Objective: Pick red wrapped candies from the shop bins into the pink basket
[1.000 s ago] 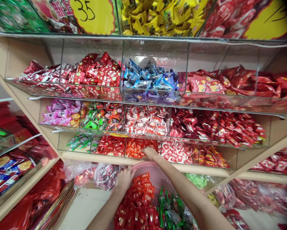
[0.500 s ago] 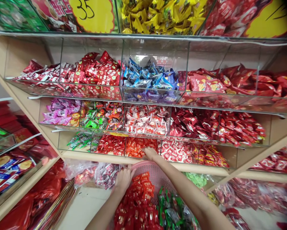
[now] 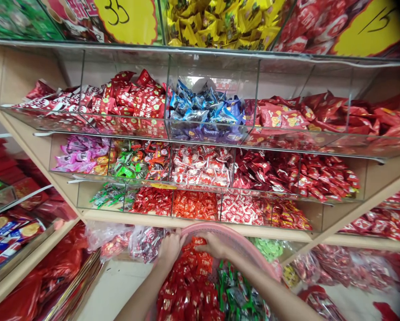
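Shelf unit (image 3: 200,225) with clear bins of wrapped sweets fills the view; just below its bottom edge sits a pink basket (image 3: 240,243) loaded with red packets (image 3: 189,285) and green packets (image 3: 240,298). Left hand (image 3: 169,249) grips the basket rim, fingers curled over it. Right hand (image 3: 213,244) is inside the basket on the red packets, fingers bent down; can't tell if they pinch one.

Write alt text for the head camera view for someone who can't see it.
Two bare hands meet at the far rim of a pink basket full of red and green wrapped sweets: the left hand grips the rim, the right hand rests on red packets. Behind rise clear shelf bins of colourful sweets.
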`<state>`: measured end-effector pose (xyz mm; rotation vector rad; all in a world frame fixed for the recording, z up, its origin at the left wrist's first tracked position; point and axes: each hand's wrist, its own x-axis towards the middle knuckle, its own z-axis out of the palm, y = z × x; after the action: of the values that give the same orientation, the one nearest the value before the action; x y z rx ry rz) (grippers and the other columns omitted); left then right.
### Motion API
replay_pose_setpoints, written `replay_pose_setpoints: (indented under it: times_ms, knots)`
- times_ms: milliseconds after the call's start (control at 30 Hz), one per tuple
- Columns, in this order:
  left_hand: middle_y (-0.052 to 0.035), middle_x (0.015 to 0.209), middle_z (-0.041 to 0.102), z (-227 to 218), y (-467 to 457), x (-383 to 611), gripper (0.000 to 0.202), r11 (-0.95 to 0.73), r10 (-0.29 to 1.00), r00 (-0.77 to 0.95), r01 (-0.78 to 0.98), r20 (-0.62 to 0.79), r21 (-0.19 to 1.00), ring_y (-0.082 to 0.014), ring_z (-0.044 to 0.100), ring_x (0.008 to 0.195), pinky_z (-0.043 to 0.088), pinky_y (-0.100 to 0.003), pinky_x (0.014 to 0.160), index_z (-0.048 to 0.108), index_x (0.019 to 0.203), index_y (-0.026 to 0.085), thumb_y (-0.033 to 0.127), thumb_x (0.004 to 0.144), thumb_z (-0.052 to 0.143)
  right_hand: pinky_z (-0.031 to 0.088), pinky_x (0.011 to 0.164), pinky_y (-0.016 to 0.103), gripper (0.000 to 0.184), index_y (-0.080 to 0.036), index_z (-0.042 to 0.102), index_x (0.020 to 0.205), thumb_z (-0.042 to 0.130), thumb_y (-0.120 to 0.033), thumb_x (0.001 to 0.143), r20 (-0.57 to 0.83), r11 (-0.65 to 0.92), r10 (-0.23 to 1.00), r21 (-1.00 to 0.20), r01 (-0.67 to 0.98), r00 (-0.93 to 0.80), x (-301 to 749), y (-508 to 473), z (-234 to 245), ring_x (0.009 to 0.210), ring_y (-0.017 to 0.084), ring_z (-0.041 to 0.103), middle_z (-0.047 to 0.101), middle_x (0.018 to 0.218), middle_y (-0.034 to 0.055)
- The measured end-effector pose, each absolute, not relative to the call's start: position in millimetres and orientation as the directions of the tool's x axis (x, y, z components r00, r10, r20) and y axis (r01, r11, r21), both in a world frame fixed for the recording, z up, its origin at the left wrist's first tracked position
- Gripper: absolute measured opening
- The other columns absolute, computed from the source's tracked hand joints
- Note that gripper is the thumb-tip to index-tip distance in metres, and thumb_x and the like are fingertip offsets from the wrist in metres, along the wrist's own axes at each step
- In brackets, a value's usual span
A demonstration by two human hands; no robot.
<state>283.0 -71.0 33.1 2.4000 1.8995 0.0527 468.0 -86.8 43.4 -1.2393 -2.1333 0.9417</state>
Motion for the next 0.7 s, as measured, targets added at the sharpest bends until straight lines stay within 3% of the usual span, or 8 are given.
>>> replay_pose_setpoints:
  times_ms: [133,300,567,700]
  knots:
    - [-0.0128,0.086,0.067,32,-71,282,0.049,-0.229,0.973,0.231,0.970,-0.012,0.080,-0.0258,0.066,0.078,0.049,-0.035,0.064,0.052,0.108,0.016,0.047,0.090,0.018,0.045,0.085,0.034,0.023,-0.021,0.065,0.095,0.060,-0.033,0.076,-0.036,0.241,0.924,-0.715,0.656,-0.380,464,-92,18,0.091,0.022,0.060,0.067,0.100,0.0038]
    - [-0.0126,0.086,0.067,33,-71,282,0.049,-0.220,0.974,0.223,0.972,-0.030,0.083,-0.0240,0.066,0.079,0.048,-0.033,0.066,0.051,0.109,0.017,0.047,0.090,0.018,0.042,0.089,0.033,0.027,-0.023,0.062,0.104,0.056,-0.033,0.079,-0.075,0.203,0.948,-0.610,0.766,-0.311,458,-95,9,0.103,0.023,0.056,0.064,0.110,0.0063]
    - [-0.0140,0.086,0.068,33,-71,282,0.050,-0.221,0.974,0.225,0.970,-0.024,0.099,-0.0244,0.066,0.080,0.049,-0.033,0.066,0.052,0.110,0.015,0.046,0.090,0.019,0.040,0.089,0.027,0.035,-0.022,0.055,0.116,0.048,-0.036,0.085,0.082,0.225,0.972,-0.575,0.787,-0.218,466,-94,27,0.105,0.019,0.055,0.061,0.114,0.0076]
    - [-0.0135,0.085,0.068,36,-72,281,0.048,-0.222,0.973,0.227,0.970,-0.039,0.096,-0.0254,0.066,0.078,0.049,-0.034,0.065,0.052,0.108,0.015,0.046,0.090,0.020,0.041,0.085,0.028,0.037,-0.020,0.058,0.111,0.046,-0.043,0.085,0.065,0.219,0.975,-0.437,0.872,-0.212,486,-100,40,0.101,0.022,0.055,0.059,0.109,0.0108]
